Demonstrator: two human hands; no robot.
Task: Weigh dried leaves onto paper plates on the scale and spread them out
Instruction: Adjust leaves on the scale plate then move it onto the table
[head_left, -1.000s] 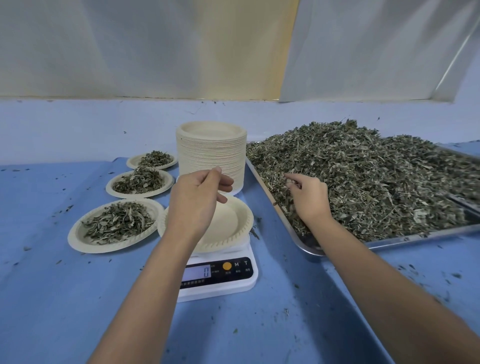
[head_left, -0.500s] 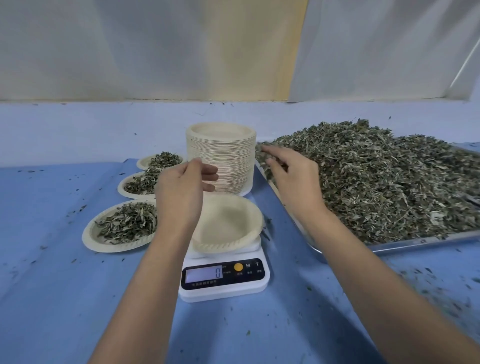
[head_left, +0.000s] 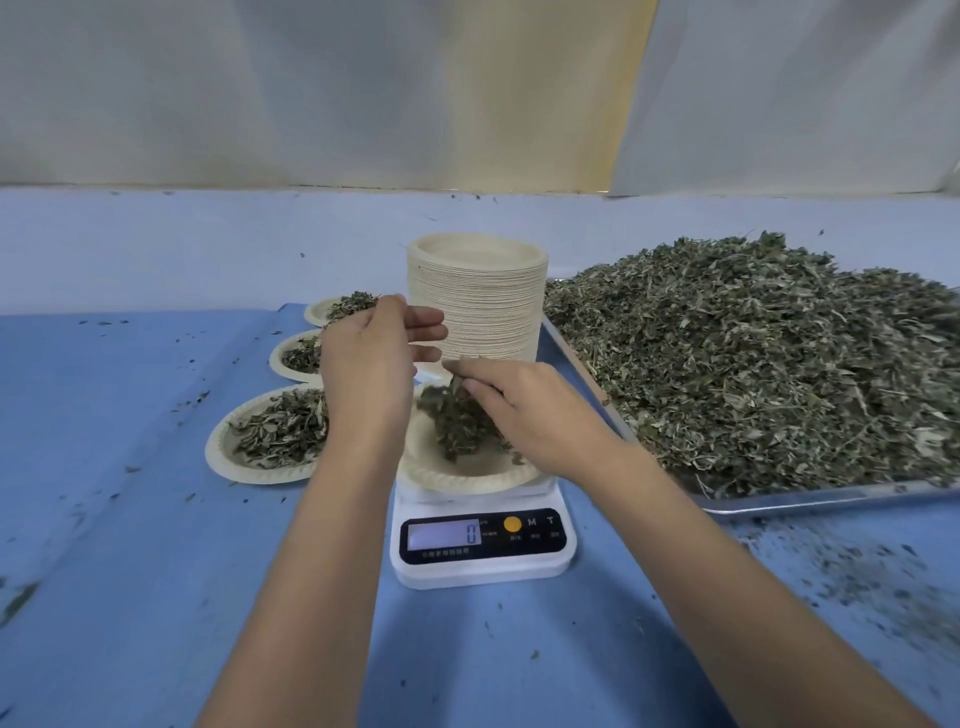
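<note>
The right hand (head_left: 530, 410) pinches a ragged clump of dried leaves (head_left: 457, 423) over the round, crimp-rimmed paper plate (head_left: 467, 480) sitting on the white plastic scale (head_left: 483, 569). The left hand (head_left: 369, 369) hovers beside it, fingers loosely straight, holding nothing. To the right, a shiny metal tray (head_left: 805, 501) carries a coarse leaf heap (head_left: 753, 353).

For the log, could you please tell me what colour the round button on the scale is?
The button is orange; head view.
</note>
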